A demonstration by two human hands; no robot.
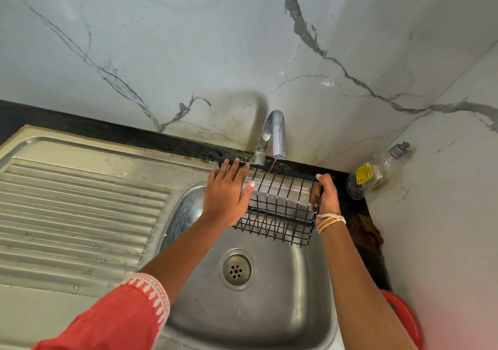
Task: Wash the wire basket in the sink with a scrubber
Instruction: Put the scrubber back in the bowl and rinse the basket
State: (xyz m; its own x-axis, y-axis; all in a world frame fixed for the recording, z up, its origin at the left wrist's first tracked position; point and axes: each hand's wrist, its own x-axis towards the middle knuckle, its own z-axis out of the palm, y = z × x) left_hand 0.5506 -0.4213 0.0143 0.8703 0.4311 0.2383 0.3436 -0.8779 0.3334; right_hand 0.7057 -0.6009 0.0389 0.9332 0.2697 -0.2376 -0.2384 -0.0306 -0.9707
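Tap (273,137) overhangs wire basket (280,207); sink (283,304) below open.

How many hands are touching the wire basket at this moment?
2. The left hand lies with straight fingers against the left end of the wire basket; the right hand grips its right end, under the tap.

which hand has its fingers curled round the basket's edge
The right hand: its fingers wrap the wire basket's right end. The left hand lies with straight fingers against the other side.
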